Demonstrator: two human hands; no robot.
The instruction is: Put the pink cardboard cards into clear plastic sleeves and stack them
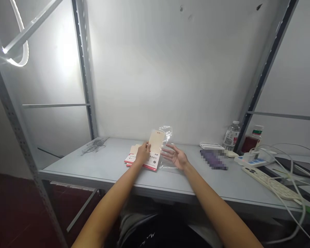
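My left hand (142,153) rests at the lower left of a cream paper packet with a red edge (155,146), its fingers closed on the packet. The packet is tilted up off the grey tabletop, with a clear plastic bag (166,135) crinkled behind and to its right. Under and beside it lie more red-edged cream packets (131,156). My right hand (176,156) hovers just right of the packet, palm turned inward and fingers spread, holding nothing. Its fingertips are close to the clear plastic.
The grey shelf-table edge (119,177) runs in front of me between metal uprights (84,69). To the right sit a blurred purple object (214,160), a white box (212,146), a water bottle (231,137), a red jar (252,141), power strips (270,182) and white cables.
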